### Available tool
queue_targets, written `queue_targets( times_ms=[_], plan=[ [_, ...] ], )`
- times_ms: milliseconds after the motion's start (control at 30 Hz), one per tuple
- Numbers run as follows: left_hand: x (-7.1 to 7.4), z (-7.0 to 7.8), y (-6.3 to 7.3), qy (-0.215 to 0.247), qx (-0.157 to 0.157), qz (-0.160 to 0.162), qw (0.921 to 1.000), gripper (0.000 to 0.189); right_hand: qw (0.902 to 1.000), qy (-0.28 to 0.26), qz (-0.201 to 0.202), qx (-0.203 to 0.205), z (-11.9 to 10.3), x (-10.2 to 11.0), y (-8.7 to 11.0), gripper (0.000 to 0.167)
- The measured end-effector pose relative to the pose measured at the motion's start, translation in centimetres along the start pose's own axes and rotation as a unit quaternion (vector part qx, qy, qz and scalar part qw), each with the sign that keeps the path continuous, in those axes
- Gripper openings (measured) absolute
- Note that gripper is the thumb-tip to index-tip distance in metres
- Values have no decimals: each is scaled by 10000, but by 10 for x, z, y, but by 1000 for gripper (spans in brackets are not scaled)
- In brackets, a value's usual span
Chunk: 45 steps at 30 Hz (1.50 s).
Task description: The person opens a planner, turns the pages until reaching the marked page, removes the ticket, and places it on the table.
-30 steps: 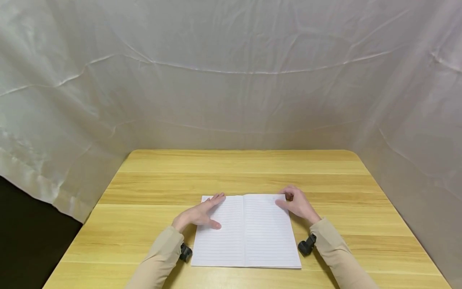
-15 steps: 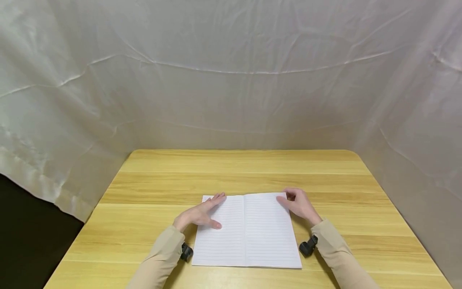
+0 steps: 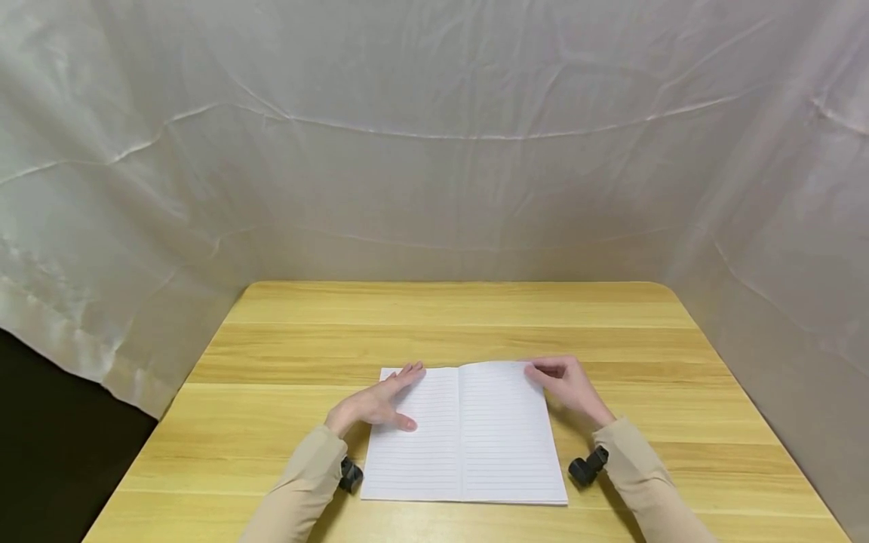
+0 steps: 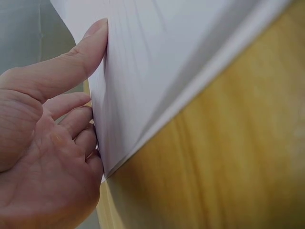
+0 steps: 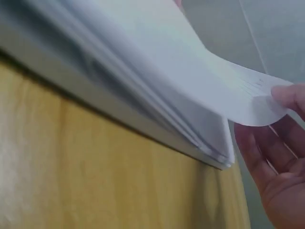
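Observation:
An open notebook (image 3: 458, 445) with blank ruled pages lies on the wooden table. My left hand (image 3: 376, 401) rests on its left page, fingers stretched toward the top edge and thumb spread apart; the left wrist view shows the thumb (image 4: 90, 52) lying on the paper. At the top right corner, my right hand (image 3: 565, 383) pinches a page between thumb and fingers. In the right wrist view that page (image 5: 228, 90) curls up off the sheets below, with the thumb (image 5: 288, 97) on top and the fingers (image 5: 255, 152) underneath.
The yellow wooden table (image 3: 448, 309) extends behind and to both sides of the notebook. A pale grey curtain (image 3: 434, 188) hangs around its back and sides. Black wrist cameras sit by the notebook's left (image 3: 350, 475) and right (image 3: 587, 466) sides.
The right hand has shifted slightly right and taken the page's top corner between thumb and fingers, lifting and bending it. The left hand has stayed in place on the left page.

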<state>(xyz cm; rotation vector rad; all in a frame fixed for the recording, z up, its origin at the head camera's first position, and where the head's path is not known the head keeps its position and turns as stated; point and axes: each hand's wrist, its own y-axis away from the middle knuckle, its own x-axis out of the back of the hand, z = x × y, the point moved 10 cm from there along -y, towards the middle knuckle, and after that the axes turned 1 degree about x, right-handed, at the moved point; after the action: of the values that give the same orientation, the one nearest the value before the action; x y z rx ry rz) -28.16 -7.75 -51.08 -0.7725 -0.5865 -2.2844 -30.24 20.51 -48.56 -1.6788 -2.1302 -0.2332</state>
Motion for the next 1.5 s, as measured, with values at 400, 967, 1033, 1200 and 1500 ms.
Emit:
queue_targets(
  times_ms=[400, 967, 1033, 1200, 1500],
  plan=[
    [3, -1, 4, 140, 1, 178, 9997, 91, 9934, -267, -1083, 280, -20, -24, 6, 36],
    [10, 14, 1, 1005, -200, 830, 9913, 66, 9649, -156, -2540, 654, -40, -52, 15, 32],
    [10, 21, 0, 1178, -348, 818, 9890, 63, 9620, -146, -2622, 742, -42, -54, 15, 32],
    [9, 34, -4, 1458, -722, 712, 9841, 56, 9550, -208, -2816, 905, -50, -59, 17, 34],
    [8, 39, -7, 2248, -865, 501, 9693, 46, 9536, -43, -2864, 925, -56, -67, 16, 34]
  ],
)
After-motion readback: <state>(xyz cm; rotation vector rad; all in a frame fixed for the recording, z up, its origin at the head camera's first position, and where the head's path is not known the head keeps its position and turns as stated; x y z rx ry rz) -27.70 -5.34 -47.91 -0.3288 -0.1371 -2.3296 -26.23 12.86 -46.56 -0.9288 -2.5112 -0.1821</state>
